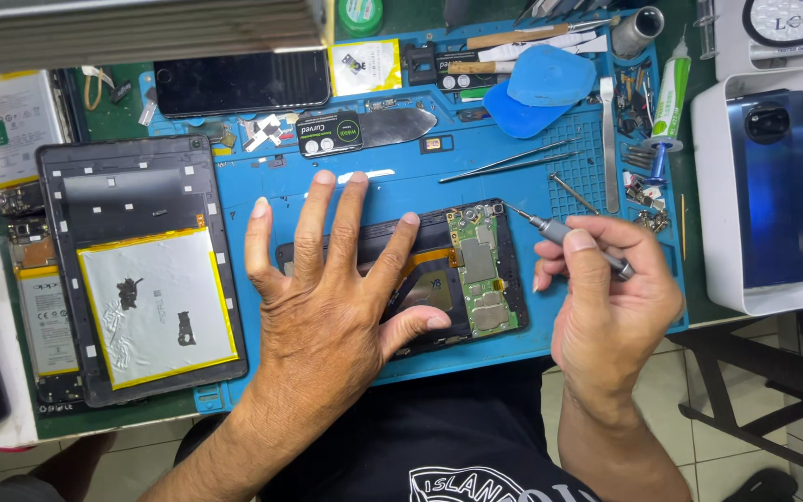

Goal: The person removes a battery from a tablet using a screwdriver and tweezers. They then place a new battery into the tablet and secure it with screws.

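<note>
An opened phone (pixel 476 270) lies on the blue work mat (pixel 262 186), its green circuit board exposed at the right end. My left hand (pixel 327 288) rests flat on the phone's left part, fingers spread. My right hand (pixel 611 297) grips a slim grey screwdriver (pixel 564 234). Its tip touches the phone's top right corner by the board.
An open tablet (pixel 141 270) with a silver battery lies at the left. A black phone (pixel 243 82), tweezers (pixel 513 160), blue pry picks (pixel 541 84), a metal spatula (pixel 392 125) and a glue tube (pixel 669 93) sit behind. A white tray with a blue phone (pixel 773 186) stands at the right.
</note>
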